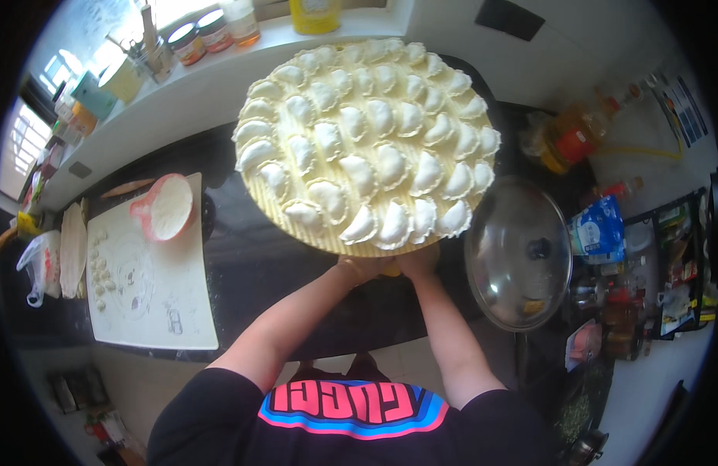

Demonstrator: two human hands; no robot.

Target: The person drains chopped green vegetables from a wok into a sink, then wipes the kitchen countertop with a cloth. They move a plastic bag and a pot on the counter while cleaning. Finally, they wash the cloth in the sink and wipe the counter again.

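A round, ribbed pale tray (294,231) is held out in front of me over the dark counter. Crescent dumplings (391,165) with crimped edges cover it in rows, dusted with flour. My left hand (362,268) grips the tray's near edge, and my right hand (419,262) grips the same edge just to the right. Most fingers of both hands are hidden beneath the tray. A small yellow patch (391,269) shows between the hands; I cannot make out what it is.
On the left, a floured white board (190,314) bears small dough pieces (100,272) and a pink bowl of flour (171,208). A rolling pin (128,188) lies behind it. At right, a glass-lidded pan (505,264) stands near oil bottles (572,140). Jars (187,44) line the windowsill.
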